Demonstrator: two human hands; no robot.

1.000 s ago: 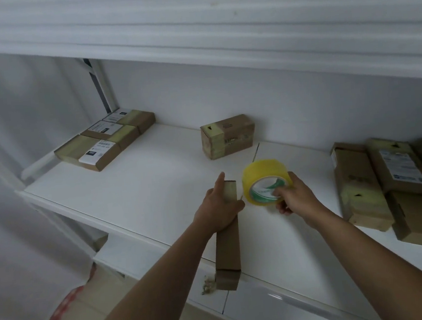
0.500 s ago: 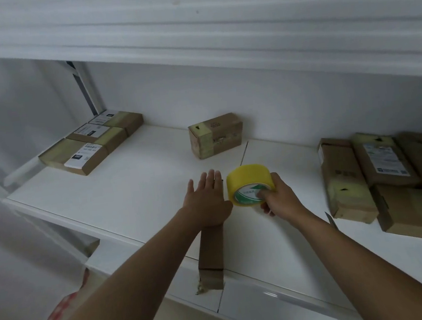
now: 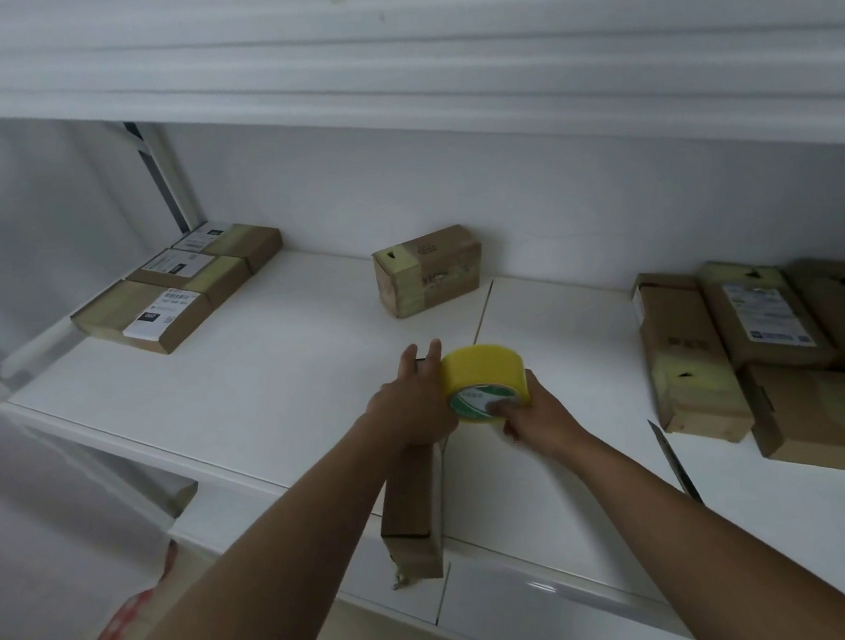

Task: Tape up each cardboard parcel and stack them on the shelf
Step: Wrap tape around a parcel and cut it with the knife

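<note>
Left hand (image 3: 413, 408), fingers now flattened, presses the long parcel (image 3: 411, 506) overhanging the shelf's (image 3: 262, 387) front edge; right hand (image 3: 533, 415) grips the tape roll (image 3: 483, 381), brought against its far end: taping apparently beginning.

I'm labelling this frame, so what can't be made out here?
All in the head view:
- Far end of the long parcel: hidden under the left hand.
- Tape roll loose end: hidden by both hands.
- Right hand fingers: blurred.
- Parcel labels: too small.
- Right-side parcels: cut off by the frame edge.
</note>
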